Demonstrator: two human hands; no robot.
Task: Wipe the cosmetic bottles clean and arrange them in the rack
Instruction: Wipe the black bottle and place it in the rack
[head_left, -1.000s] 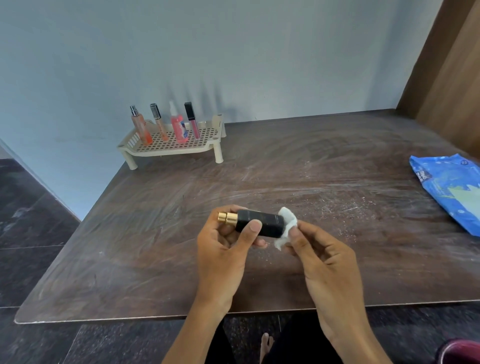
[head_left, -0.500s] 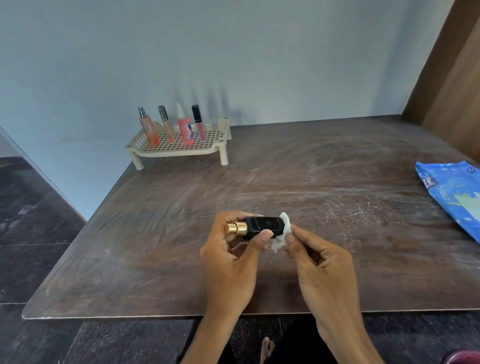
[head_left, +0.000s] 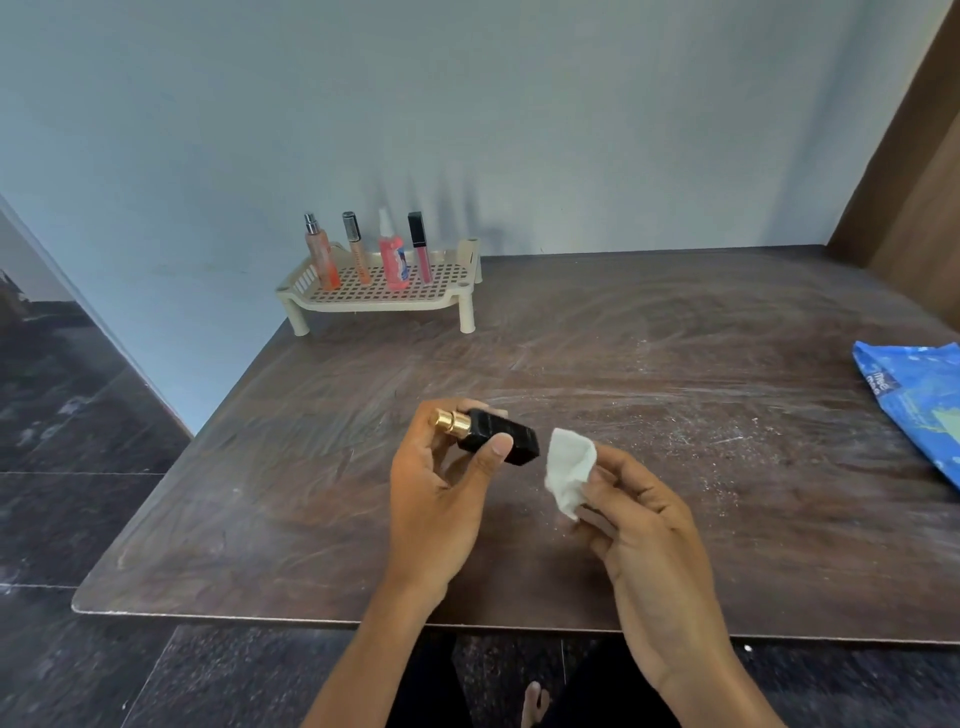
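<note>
A dark, streaked tabletop (head_left: 675, 364) is seen against a pale wall; a blue pack (head_left: 919, 405) is laid at its right edge; a cream rack (head_left: 374, 296) is set at the far left, with four bottles stood upright in it; the left hand (head_left: 441, 493) is held above the near tabletop, its thumb and fingers curled round a black bottle (head_left: 506, 441) with a gold cap, tilted on its side; a white wipe (head_left: 569, 470) is pinched by the right hand (head_left: 649, 535), just beside the bottle, apart from it
</note>
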